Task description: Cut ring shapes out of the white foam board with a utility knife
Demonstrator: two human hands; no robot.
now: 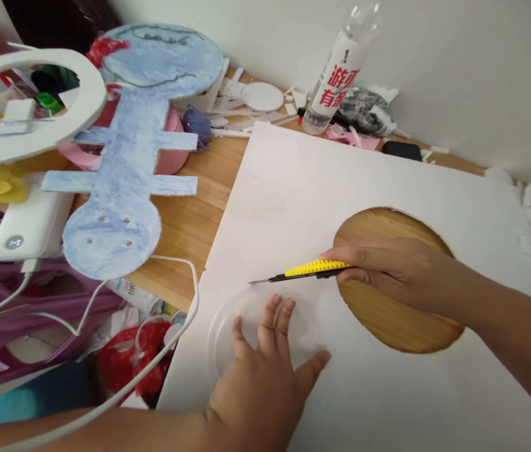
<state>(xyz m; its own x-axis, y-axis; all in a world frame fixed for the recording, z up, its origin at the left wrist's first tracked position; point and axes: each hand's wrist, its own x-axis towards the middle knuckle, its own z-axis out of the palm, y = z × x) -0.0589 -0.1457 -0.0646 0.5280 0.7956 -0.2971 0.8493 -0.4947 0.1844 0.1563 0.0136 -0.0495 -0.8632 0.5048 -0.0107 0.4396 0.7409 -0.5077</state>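
Note:
My right hand (pixel 388 270) is closed round a yellow and black utility knife (pixel 317 270). Its thin blade points left, with the tip by the upper rim of a clear round plastic lid (pixel 221 326). Fingers spread, my left hand (pixel 265 364) presses down on the lid, which lies on a large white board (pixel 303 182). Part of the lid is hidden under that hand. An oval hole in the board, beneath my right hand, shows the wooden table (pixel 402 333).
Left of the board lies a blue-painted cutout (pixel 128 144) beside a white foam ring (pixel 91 94). A white power bank (pixel 30 220) trails a cable (pixel 194 282) along the board's left edge. Behind stand a plastic bottle (pixel 336 81) and white scraps (pixel 263 96) by the wall.

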